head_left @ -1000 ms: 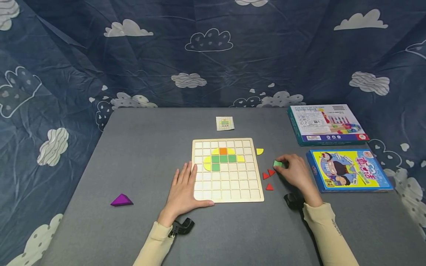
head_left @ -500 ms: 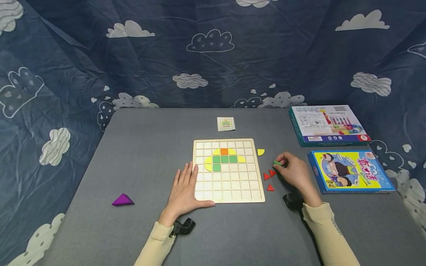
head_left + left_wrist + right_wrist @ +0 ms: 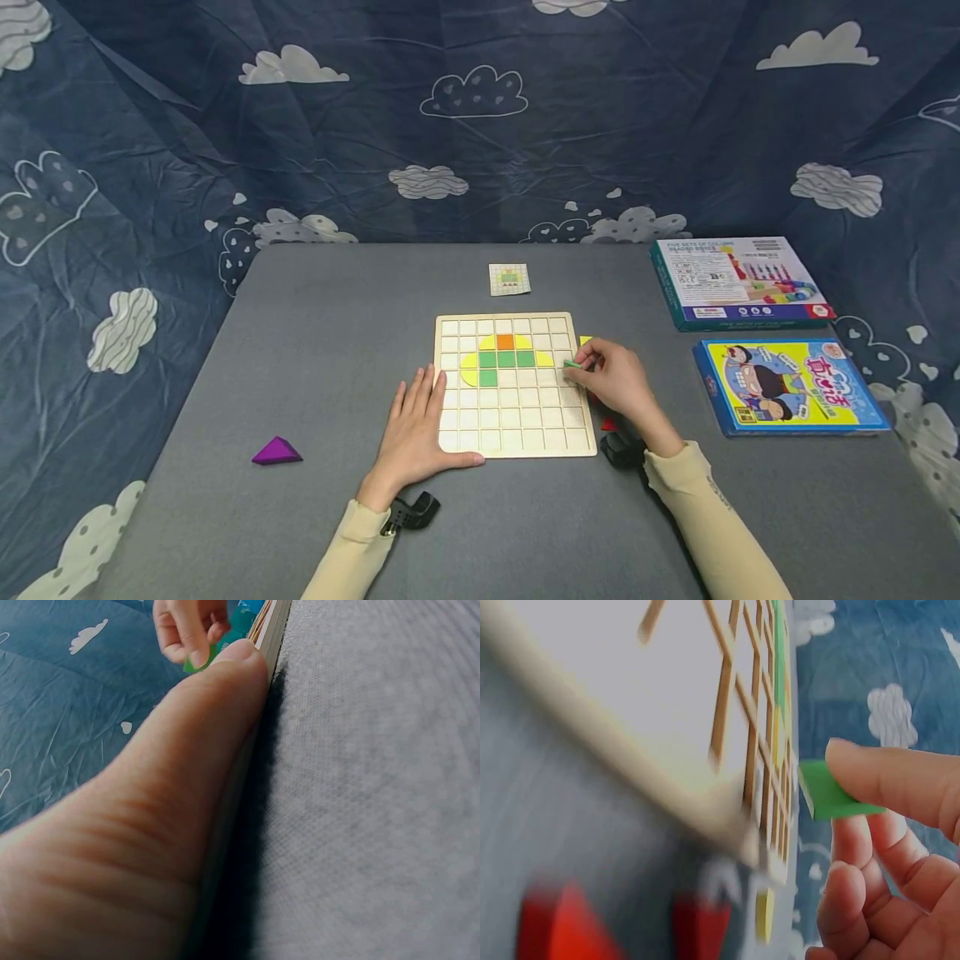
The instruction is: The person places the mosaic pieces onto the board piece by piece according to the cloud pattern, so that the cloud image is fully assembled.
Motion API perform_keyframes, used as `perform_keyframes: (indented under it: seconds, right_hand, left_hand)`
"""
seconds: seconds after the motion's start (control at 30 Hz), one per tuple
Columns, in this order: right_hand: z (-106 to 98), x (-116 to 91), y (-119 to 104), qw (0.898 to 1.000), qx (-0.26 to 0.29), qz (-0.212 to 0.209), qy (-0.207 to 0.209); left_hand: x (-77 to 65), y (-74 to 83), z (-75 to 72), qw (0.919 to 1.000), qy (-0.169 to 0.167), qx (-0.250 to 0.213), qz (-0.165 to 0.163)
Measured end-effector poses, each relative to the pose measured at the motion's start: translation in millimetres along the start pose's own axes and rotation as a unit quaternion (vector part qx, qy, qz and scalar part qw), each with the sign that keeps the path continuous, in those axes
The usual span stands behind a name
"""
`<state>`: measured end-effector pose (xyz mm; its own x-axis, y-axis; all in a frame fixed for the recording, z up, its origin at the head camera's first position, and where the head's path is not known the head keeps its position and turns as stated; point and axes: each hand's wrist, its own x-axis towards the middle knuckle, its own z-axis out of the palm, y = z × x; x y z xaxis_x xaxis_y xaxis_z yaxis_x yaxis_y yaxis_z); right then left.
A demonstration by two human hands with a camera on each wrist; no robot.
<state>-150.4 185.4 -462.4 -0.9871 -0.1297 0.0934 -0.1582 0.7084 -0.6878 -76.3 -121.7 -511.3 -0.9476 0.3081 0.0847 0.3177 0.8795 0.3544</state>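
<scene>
A wooden grid board (image 3: 517, 417) lies on the grey table with an orange square tile (image 3: 505, 342), several green square tiles (image 3: 506, 359) and yellow rounded tiles (image 3: 468, 370) in its upper middle cells. My left hand (image 3: 411, 433) rests at the board's left and lower-left edge, fingers straight, thumb along the front edge. My right hand (image 3: 617, 379) pinches a green square tile (image 3: 826, 791) between thumb and fingers, over the board's right edge. Red triangle tiles (image 3: 701, 926) lie beside the board, partly hidden by the right hand in the head view.
A small pattern card (image 3: 509, 279) lies behind the board. Two boxes, one white and teal (image 3: 742, 279) and one blue and yellow (image 3: 787, 385), lie at the right. A purple pyramid-like block (image 3: 277, 451) sits at the left. A yellow tile (image 3: 764, 916) lies beyond the board's right edge.
My right hand has moved left, carrying the green square tile from beside the red triangles to over the board's right edge. The tile was turned edge-on earlier. The left hand stays put.
</scene>
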Motion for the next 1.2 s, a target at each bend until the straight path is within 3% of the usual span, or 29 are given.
perform_keyframes:
  seconds: [0.53,0.83,1.2]
  right_hand:
    - [39,13,-45,0.997,0.021,-0.016,-0.076]
    - [47,16,-50,0.995,0.012,-0.027,-0.098]
    - [49,18,-53,0.994,-0.024,-0.034,-0.097]
  left_hand:
    - [0.0,0.1,0.3,0.9999,-0.002,0.011,-0.002]
    - [0.0,-0.8,0.8,0.9999,0.007,0.01,0.004]
    - [-0.2,-1.5,1.3,0.9998,0.014,0.01,0.01]
